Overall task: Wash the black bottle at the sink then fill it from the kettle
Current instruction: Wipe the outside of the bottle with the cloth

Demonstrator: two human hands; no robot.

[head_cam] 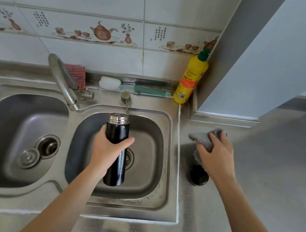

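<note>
The black bottle (117, 148) with a bare steel threaded neck is held over the right sink basin (152, 136), tilted with its open mouth toward the wall. My left hand (109, 149) grips its upper body. On the counter to the right of the sink, my right hand (217, 157) is closed on a grey cloth (204, 139). The bottle's black cap (198, 175) stands on the counter just below that hand. No kettle is in view.
The steel faucet (63, 80) points toward the left basin (13, 133), where a loose drain plug (28, 157) lies. Along the back ledge are a red scrubber (75, 74), a green-handled bottle brush (132, 88) and a yellow detergent bottle (191, 77). A small metal cup (126, 99) stands behind the right basin.
</note>
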